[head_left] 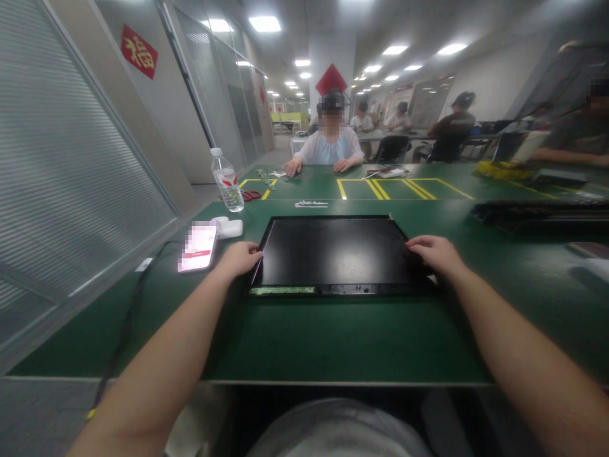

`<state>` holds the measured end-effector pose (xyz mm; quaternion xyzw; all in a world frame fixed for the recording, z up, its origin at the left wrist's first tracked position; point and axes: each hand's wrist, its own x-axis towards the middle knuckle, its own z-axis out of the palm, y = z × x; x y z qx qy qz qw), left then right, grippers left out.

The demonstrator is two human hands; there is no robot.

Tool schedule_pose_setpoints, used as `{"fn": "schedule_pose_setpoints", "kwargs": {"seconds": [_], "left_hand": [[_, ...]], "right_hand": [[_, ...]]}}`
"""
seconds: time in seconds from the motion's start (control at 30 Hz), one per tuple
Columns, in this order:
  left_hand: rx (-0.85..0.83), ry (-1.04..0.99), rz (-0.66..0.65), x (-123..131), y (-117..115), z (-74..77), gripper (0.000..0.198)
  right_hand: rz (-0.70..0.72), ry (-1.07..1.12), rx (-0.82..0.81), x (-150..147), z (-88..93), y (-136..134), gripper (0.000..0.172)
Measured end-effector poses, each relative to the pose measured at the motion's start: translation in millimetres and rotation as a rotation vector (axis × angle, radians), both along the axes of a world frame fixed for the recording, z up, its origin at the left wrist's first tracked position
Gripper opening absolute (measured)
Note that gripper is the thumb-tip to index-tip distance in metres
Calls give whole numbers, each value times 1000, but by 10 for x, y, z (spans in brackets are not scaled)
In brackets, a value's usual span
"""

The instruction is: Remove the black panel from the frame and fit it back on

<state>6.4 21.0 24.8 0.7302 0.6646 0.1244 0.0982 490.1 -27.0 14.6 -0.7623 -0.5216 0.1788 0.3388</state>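
A black flat display panel [333,251] lies screen up on the green table [333,343] in front of me. Along its near edge runs a thin green circuit strip [283,291], on the left half. My left hand [242,259] is closed on the panel's left edge, thumb and fingers pinching the frame. On the opposite side my right hand [435,254] pinches the right edge near the far corner. The fingertips under the frame are partly hidden.
To the left are a lit phone [197,249], a white earbud case [231,228], a water bottle [227,181] and red-handled scissors [252,195]. A white strip [311,204] lies beyond the panel. Across sits a person [328,146]; dark long parts [533,217] lie right.
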Motion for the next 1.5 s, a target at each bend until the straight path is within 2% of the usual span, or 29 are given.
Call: {"fn": "schedule_pose_setpoints", "kwargs": {"seconds": [0.2, 0.4, 0.7, 0.9, 1.0, 1.2, 1.37, 1.5], "left_hand": [[-1, 70, 21, 72, -20, -3, 28], [5, 50, 28, 90, -21, -14, 26], [24, 43, 41, 79, 0, -53, 24], [81, 42, 56, 24, 43, -129, 37], [106, 46, 46, 14, 55, -139, 35], [37, -131, -4, 49, 34, -78, 27], [37, -377, 123, 97, -15, -29, 26], [10, -757, 288, 177, -82, 30, 30]], "right_hand": [[40, 33, 71, 83, -126, 84, 30], [3, 38, 8, 133, -179, 106, 39], [17, -115, 7, 80, -95, 46, 27], [-53, -154, 24, 113, -59, 41, 34], [-65, -184, 25, 139, -69, 57, 34], [-60, -226, -31, 165, -86, 70, 32], [-23, -185, -87, 158, -118, 75, 36], [-8, -246, -119, 154, -110, 74, 39]]}}
